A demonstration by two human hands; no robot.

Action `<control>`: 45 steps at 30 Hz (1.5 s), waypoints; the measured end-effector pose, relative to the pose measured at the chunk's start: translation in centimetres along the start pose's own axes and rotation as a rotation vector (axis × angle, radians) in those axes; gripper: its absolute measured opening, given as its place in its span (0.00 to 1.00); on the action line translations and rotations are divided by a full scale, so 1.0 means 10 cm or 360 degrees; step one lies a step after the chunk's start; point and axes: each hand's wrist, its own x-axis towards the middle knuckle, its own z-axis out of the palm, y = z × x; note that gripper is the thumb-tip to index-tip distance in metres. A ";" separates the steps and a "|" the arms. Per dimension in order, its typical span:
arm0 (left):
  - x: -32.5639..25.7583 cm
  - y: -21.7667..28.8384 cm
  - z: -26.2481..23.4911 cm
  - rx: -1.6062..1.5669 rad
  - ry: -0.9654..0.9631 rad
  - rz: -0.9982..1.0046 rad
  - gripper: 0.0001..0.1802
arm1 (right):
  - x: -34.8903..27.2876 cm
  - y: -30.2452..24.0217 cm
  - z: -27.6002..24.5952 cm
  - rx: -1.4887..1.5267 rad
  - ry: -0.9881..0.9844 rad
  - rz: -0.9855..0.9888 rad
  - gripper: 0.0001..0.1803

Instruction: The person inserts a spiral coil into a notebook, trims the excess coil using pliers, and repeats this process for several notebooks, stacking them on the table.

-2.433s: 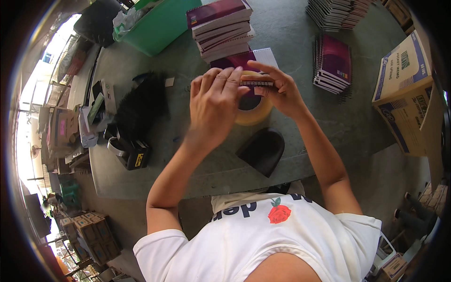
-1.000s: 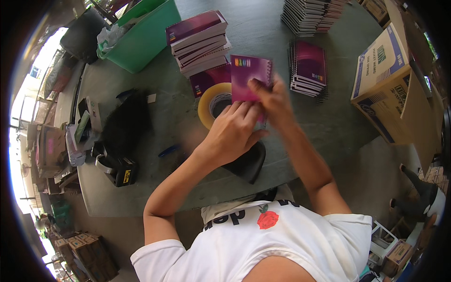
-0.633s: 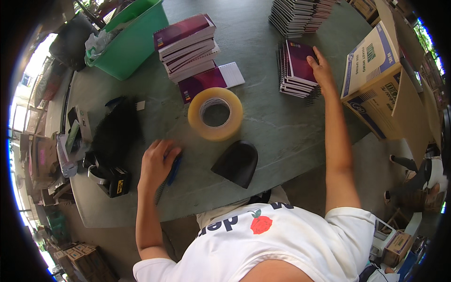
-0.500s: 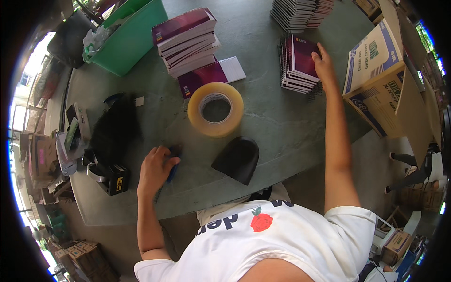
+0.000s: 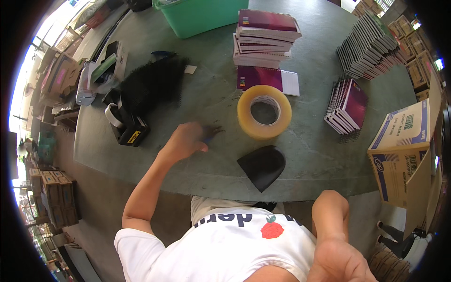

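My left hand point(image 5: 183, 141) is over the near middle of the table, fingers smeared by motion. It appears closed around a small blue thing point(image 5: 209, 139), largely hidden, with thin dark curls beside it. My right hand point(image 5: 338, 261) is off the table at the lower right, its palm partly in view and its fingers cut off by the lower edge. Between my arms lies a flat black rounded pad point(image 5: 263, 168). Beyond it rests a large roll of clear tape point(image 5: 245, 113). A loose heap of black spiral binding wires point(image 5: 152, 87) spreads left of my left hand.
Purple-covered pads point(image 5: 268, 21) are piled behind the tape. Spiral-bound notebooks point(image 5: 350, 105) lie on the right, with a taller notebook stack point(image 5: 369, 44) behind. An open carton point(image 5: 399, 155) stands off the right edge. A tape dispenser point(image 5: 129, 129) and green bin point(image 5: 202, 19) are also around.
My right hand has left the notebooks and come back toward my body. My left hand has moved forward, the blue thing moving with it. The view has turned to the left.
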 end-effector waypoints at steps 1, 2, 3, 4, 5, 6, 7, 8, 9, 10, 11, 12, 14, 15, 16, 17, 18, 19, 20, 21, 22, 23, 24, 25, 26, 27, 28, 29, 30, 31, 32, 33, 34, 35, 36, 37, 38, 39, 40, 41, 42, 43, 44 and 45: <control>0.01 -0.01 -0.01 0.0004 -0.0076 -0.0122 0.22 | 0.00 0.02 0.00 0.0079 -0.0026 0.0141 0.23; -0.01 -0.03 -0.03 0.0043 -0.0099 -0.0104 0.21 | 0.00 0.03 -0.01 0.0158 -0.0052 0.0281 0.20; -0.03 -0.03 -0.04 0.0076 -0.0119 -0.0085 0.19 | -0.01 0.03 -0.03 0.0242 -0.0083 0.0421 0.17; -0.06 -0.04 -0.06 0.0100 -0.0137 -0.0052 0.18 | -0.05 -0.08 -0.27 0.0265 -0.0382 0.0569 0.12; -0.04 -0.01 -0.08 0.0029 -0.0130 -0.0043 0.16 | -0.23 -0.15 -0.40 0.0204 -0.0388 0.1019 0.08; -0.04 -0.03 -0.11 -0.0040 -0.0104 -0.0060 0.14 | -0.44 -0.20 -0.54 0.0166 -0.0362 0.1469 0.07; -0.07 -0.03 -0.13 -0.0088 -0.0061 -0.0088 0.13 | -0.84 -0.05 -0.58 0.0090 0.0023 0.2182 0.07; -0.06 -0.03 -0.18 -0.0201 -0.0026 -0.0067 0.12 | -0.95 0.44 -0.68 -0.0498 -0.0678 0.1907 0.12; -0.12 -0.06 -0.26 -0.0297 0.0052 -0.0090 0.11 | -1.12 0.94 -0.78 -0.1063 -0.1203 0.1444 0.17; -0.15 -0.08 -0.29 -0.0413 0.0112 -0.0090 0.11 | -1.27 1.27 -0.86 -0.1184 -0.0887 0.2384 0.33; -0.11 -0.04 -0.29 -0.0416 0.0153 -0.0039 0.12 | -1.73 1.51 -1.33 -0.1549 -0.0998 0.2722 0.46; -0.05 -0.02 -0.29 -0.0416 0.0213 -0.0018 0.13 | -2.09 1.67 -1.45 -0.1729 -0.1109 0.2906 0.53; -0.01 0.00 -0.27 -0.0387 0.0300 -0.0033 0.14 | -2.25 1.82 -1.34 -0.1931 -0.1413 0.3066 0.61; -0.01 0.02 -0.24 -0.0351 0.0304 -0.0056 0.15 | -2.19 1.86 -1.08 -0.1969 -0.1592 0.3054 0.62; -0.01 0.04 -0.21 -0.0317 0.0303 -0.0071 0.15 | -2.14 1.86 -0.95 -0.2019 -0.1768 0.3036 0.63; -0.01 0.06 -0.20 -0.0298 0.0292 -0.0063 0.15 | -2.19 1.88 -0.97 -0.1966 -0.1736 0.3043 0.64; 0.00 0.08 -0.18 -0.0277 0.0273 -0.0048 0.15 | -2.27 1.90 -1.03 -0.1921 -0.1698 0.3056 0.65; 0.02 0.10 -0.17 -0.0258 0.0260 -0.0035 0.15 | -2.32 1.93 -1.10 -0.1876 -0.1662 0.3062 0.66; 0.03 0.15 -0.21 -0.0236 0.0228 -0.0061 0.15 | -2.34 1.95 -1.19 -0.1818 -0.1548 0.3127 0.64; 0.03 0.22 -0.28 -0.0213 0.0194 -0.0091 0.16 | -2.35 1.95 -1.30 -0.1754 -0.1436 0.3193 0.63; 0.04 0.27 -0.33 -0.0191 0.0164 -0.0123 0.17 | -2.35 1.94 -1.41 -0.1686 -0.1324 0.3252 0.61; 0.06 0.26 -0.33 -0.0188 0.0233 -0.0030 0.17 | -2.41 1.88 -1.50 -0.1696 -0.1117 0.3223 0.47; 0.09 0.22 -0.32 -0.0192 0.0308 0.0055 0.17 | -2.39 1.83 -1.56 -0.1517 -0.0955 0.3240 0.42; 0.12 0.19 -0.31 -0.0199 0.0388 0.0144 0.17 | -2.33 1.76 -1.60 -0.1341 -0.0797 0.3241 0.36; 0.17 0.22 -0.32 -0.0258 0.0405 0.0205 0.17 | -2.29 1.68 -1.63 -0.1167 -0.0640 0.3234 0.31; 0.24 0.30 -0.30 -0.0322 0.0412 0.0280 0.18 | -2.32 1.57 -1.68 -0.1151 -0.0317 0.3017 0.21; 0.30 0.40 -0.29 -0.0382 0.0430 0.0331 0.19 | -2.23 1.51 -1.59 -0.1142 -0.0268 0.2892 0.20; 0.36 0.54 -0.31 -0.0430 0.0360 0.0333 0.21 | -2.14 1.45 -1.50 -0.1132 -0.0218 0.2768 0.19; 0.42 0.74 -0.28 -0.0479 0.0280 0.0345 0.22 | -1.98 1.35 -1.37 -0.1135 -0.0162 0.2645 0.19; 0.48 0.91 -0.16 -0.0682 0.0451 0.0509 0.24 | -1.81 1.27 -1.08 -0.1526 -0.0472 0.2334 0.16; 0.55 1.04 -0.05 -0.0884 0.0618 0.0679 0.27 | -1.61 1.16 -0.76 -0.1475 -0.0499 0.2308 0.18; 0.57 1.17 -0.03 -0.0948 0.0599 0.0661 0.26 | -1.47 1.02 -0.49 -0.1441 -0.0521 0.2277 0.20; 0.57 1.31 -0.04 -0.1015 0.0568 0.0655 0.25 | -1.47 0.86 -0.34 -0.1116 -0.0511 0.2162 0.24; 0.58 1.39 -0.05 -0.1077 0.0535 0.0646 0.25 | -1.47 0.76 -0.27 -0.0794 -0.0493 0.2036 0.27; 0.61 1.35 -0.04 -0.1192 0.0526 0.0662 0.22 | -1.47 0.80 -0.38 -0.0783 -0.0699 0.1942 0.29; 0.66 1.25 -0.05 -0.1306 0.0512 0.0679 0.20 | -1.45 0.87 -0.58 -0.0773 -0.0898 0.1846 0.31; 0.69 1.16 -0.08 -0.1421 0.0498 0.0692 0.18 | -1.45 0.90 -0.69 -0.0759 -0.1097 0.1744 0.33; 0.66 1.07 -0.13 -0.1391 0.0423 0.0827 0.14 | -1.40 0.91 -0.68 -0.1141 -0.0890 0.1681 0.34; 0.65 0.99 -0.15 -0.1304 0.0341 0.0846 0.14 | -1.37 0.95 -0.70 -0.1377 -0.0736 0.1663 0.33; 0.65 0.90 -0.14 -0.1218 0.0261 0.0864 0.15 | -1.36 1.01 -0.74 -0.1606 -0.0578 0.1637 0.33; 0.66 0.82 -0.11 -0.1128 0.0175 0.0884 0.15 | -1.43 1.04 -0.81 -0.1222 -0.0456 0.2050 0.31; 0.72 0.77 -0.06 -0.1105 0.0181 0.0912 0.17 | -1.55 1.06 -0.91 -0.0810 -0.0316 0.2423 0.30; 0.72 0.71 -0.01 -0.0860 0.0363 0.0862 0.18 | -1.65 1.06 -0.98 -0.0366 -0.0163 0.2757 0.28; 0.69 0.68 0.00 -0.0609 0.0547 0.0805 0.19 | -1.71 1.04 -0.95 -0.0367 -0.0121 0.2727 0.26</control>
